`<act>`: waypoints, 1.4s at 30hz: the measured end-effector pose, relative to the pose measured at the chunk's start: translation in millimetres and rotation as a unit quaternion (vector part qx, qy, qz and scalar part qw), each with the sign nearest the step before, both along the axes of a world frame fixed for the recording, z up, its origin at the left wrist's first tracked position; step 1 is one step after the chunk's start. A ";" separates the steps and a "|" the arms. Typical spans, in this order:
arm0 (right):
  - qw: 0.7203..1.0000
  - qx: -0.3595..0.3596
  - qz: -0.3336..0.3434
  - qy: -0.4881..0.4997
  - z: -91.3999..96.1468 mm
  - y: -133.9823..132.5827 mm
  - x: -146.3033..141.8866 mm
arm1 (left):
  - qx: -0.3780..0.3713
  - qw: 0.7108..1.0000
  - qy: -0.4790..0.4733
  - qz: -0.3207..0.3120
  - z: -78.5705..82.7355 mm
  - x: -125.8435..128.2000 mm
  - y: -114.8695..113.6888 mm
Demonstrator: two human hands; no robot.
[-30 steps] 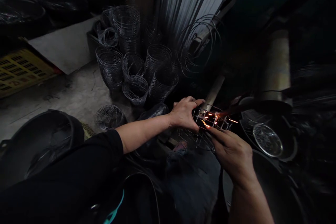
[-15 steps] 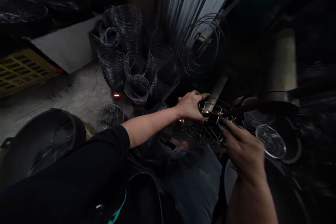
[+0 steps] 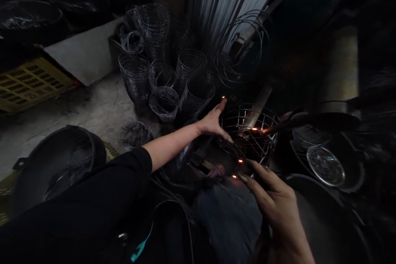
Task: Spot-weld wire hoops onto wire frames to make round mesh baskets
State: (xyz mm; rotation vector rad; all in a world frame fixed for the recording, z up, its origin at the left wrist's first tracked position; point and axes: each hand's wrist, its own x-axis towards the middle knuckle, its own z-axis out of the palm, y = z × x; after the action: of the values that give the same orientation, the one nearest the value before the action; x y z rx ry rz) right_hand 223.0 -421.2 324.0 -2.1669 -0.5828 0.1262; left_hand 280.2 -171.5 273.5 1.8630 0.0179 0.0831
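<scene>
A round wire basket (image 3: 252, 132) of crossed metal rods sits right of centre, against a dark metal arm (image 3: 287, 123) whose tip glows orange. At the basket's left side is my left hand (image 3: 213, 123), thumb and forefinger spread wide; whether it touches the wire is hard to tell. My right hand (image 3: 274, 196) is below the basket's lower right side, thumb and fingers apart with nothing visible between them. Small orange sparks (image 3: 240, 161) show near its fingertips, and another glows by my left forefinger.
Several stacks of wire rings (image 3: 134, 76) stand on the floor ahead. A loose wire coil (image 3: 243, 49) hangs near the corrugated panel. Black tubs (image 3: 95, 150) lie left and right, the right one holding a shiny wire disc (image 3: 325, 166). A yellow crate (image 3: 37, 84) is far left.
Both hands have loosened from the basket: the left moved slightly left with fingers spread, the right dropped down and left. More of the basket shows, and sparks have scattered.
</scene>
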 end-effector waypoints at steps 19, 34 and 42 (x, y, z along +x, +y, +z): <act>0.923 -0.306 0.132 -0.194 29.5 39.0 -8.1 | 0.203 0.977 -0.061 0.024 32.6 -87.6 -26.2; 0.897 -0.185 0.071 -0.396 19.0 21.1 18.5 | 0.208 0.977 -0.037 0.038 49.2 -45.1 -40.7; 0.913 -0.174 0.069 -0.362 20.6 23.5 37.4 | 0.218 0.974 -0.016 0.052 48.3 -30.2 -39.5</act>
State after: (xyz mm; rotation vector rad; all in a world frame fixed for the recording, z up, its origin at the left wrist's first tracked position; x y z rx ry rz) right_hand 260.4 -397.7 344.6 -2.4958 -1.2066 -0.5666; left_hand 250.0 -211.0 321.8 2.3003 0.0801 0.2042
